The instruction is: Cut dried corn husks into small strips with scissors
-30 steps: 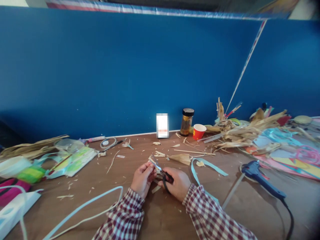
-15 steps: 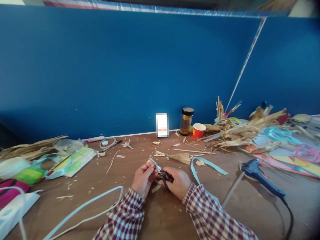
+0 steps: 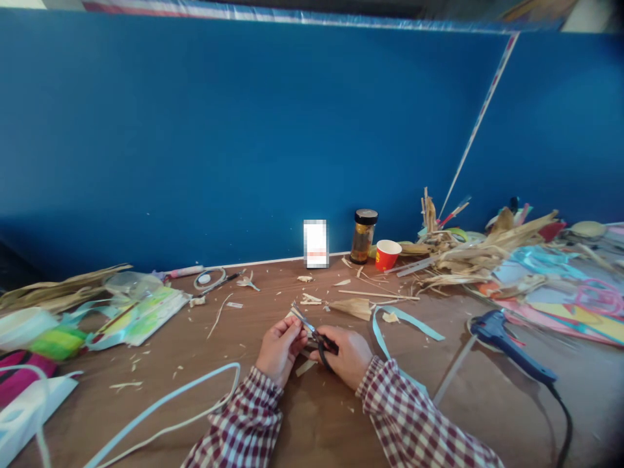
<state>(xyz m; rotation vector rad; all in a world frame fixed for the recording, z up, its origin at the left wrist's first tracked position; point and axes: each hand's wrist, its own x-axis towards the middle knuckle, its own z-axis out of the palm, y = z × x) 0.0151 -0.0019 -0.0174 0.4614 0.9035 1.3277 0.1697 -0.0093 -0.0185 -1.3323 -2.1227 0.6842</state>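
Note:
My right hand (image 3: 347, 352) is closed round the black handles of a pair of scissors (image 3: 322, 340). The metal blades point up and left, close against the fingertips of my left hand (image 3: 281, 348). Those fingers pinch a small pale piece of corn husk (image 3: 294, 313), mostly hidden by the fingers and blades. Beyond my hands lie pale husk scraps (image 3: 311, 299) and a wider dry husk leaf (image 3: 351, 308). A light blue ribbon (image 3: 379, 331) curls beside my right hand and runs under that forearm.
A blue glue gun (image 3: 511, 344) lies at the right, its black cord trailing forward. A lidded jar (image 3: 363, 237) and a red paper cup (image 3: 388, 255) stand near the blue partition (image 3: 244, 130). Dry husks (image 3: 487, 253) pile up at the right. White cables (image 3: 166, 403) loop at the left.
My hands stay almost in place. The scissor blades have shifted slightly at the left fingertips; the things on the table have not moved.

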